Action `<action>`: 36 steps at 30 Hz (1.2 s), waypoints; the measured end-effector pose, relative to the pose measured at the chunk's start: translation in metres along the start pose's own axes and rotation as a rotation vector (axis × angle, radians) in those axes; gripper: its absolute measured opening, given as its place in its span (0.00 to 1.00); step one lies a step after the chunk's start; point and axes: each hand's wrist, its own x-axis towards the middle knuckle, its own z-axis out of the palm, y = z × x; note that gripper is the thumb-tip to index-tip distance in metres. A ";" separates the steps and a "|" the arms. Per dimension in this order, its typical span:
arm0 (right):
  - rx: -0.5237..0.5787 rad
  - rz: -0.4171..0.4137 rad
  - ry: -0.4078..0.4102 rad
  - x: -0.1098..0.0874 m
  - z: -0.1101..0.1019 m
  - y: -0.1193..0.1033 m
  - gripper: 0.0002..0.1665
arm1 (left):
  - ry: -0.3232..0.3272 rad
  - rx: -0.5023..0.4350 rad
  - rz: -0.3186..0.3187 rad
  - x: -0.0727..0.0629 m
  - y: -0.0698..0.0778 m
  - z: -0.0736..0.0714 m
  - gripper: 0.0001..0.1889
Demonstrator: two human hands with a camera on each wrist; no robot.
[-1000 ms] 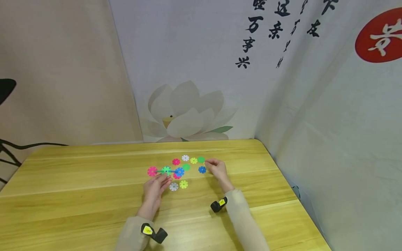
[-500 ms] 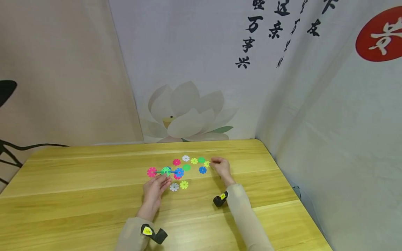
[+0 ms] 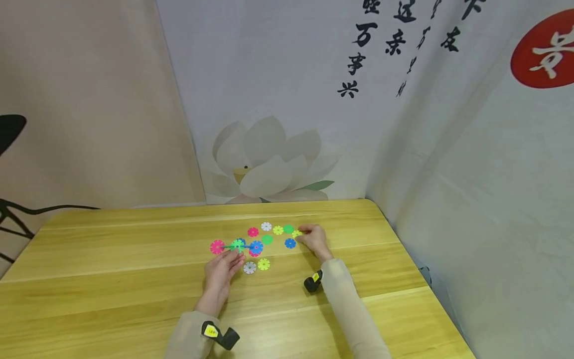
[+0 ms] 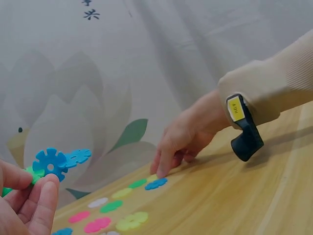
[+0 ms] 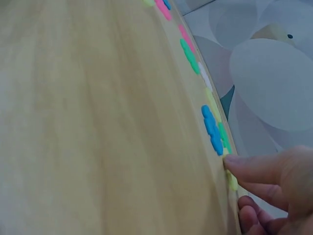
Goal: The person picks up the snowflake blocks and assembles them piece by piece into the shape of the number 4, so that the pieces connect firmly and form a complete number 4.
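My left hand (image 3: pixel 219 271) pinches a joined chain of notched snowflake discs in the head view. A pink disc (image 3: pixel 217 247) ends it at left, a green disc (image 3: pixel 237 245) lies in the middle, and a blue disc (image 3: pixel 256 247) ends it at right. In the left wrist view, thumb and fingers grip a green part beside a blue disc (image 4: pixel 50 164), which joins another blue one. My right hand (image 3: pixel 315 240) has its thumb and finger at a yellow disc (image 3: pixel 296 233) flat on the table. In the right wrist view the thumb covers part of that yellow disc (image 5: pixel 232 181).
Loose discs lie around the hands: white (image 3: pixel 266 226), pink (image 3: pixel 253 232), yellow (image 3: pixel 278 230), green (image 3: pixel 288 229), another green (image 3: pixel 267 240), blue (image 3: pixel 290 243), a nearer white (image 3: pixel 249 268) and a nearer yellow (image 3: pixel 263 264). A printed curtain (image 3: pixel 278 99) hangs behind the wooden table (image 3: pixel 112 279).
My right hand drew a little to the right, uncovering the yellow disc, then came slightly back onto it. The left hand and its chain have stayed nearly still.
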 end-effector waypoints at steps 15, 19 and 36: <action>0.022 -0.003 0.063 0.000 -0.003 0.002 0.12 | 0.001 0.004 -0.012 0.000 -0.001 0.000 0.15; 0.108 -0.070 0.068 -0.005 -0.002 0.003 0.09 | 0.005 -0.001 -0.016 0.001 -0.002 0.001 0.14; 0.272 -0.364 -0.055 -0.069 -0.002 -0.050 0.03 | 0.005 -0.008 -0.027 0.001 -0.002 0.003 0.13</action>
